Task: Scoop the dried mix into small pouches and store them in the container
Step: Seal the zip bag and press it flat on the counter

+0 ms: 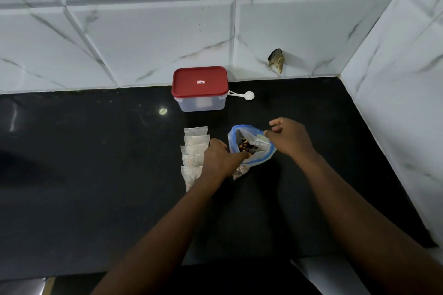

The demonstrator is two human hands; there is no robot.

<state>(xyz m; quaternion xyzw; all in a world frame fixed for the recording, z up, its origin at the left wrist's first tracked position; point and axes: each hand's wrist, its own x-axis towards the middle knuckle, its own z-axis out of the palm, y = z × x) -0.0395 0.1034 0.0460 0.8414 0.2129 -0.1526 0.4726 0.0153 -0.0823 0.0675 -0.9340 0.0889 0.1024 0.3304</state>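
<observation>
the left hand (221, 155) and right hand (291, 137) are each pinching the rim of the zip bag (261, 158), spreading its mouth to expose the dried mix (245, 146); small pouches (194, 148) are lying just beside it on the table (96, 175).

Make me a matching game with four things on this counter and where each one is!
Things:
1. container
2. white spoon
3. small pouches
4. big bag of mix

Places or states:
a. gripped at its rim by the left hand and the right hand
b. at the back of the counter, with its red lid on
c. lying just right of the container
d. lying in an overlapping row left of the big bag

Pairs: 1-b, 2-c, 3-d, 4-a
</observation>
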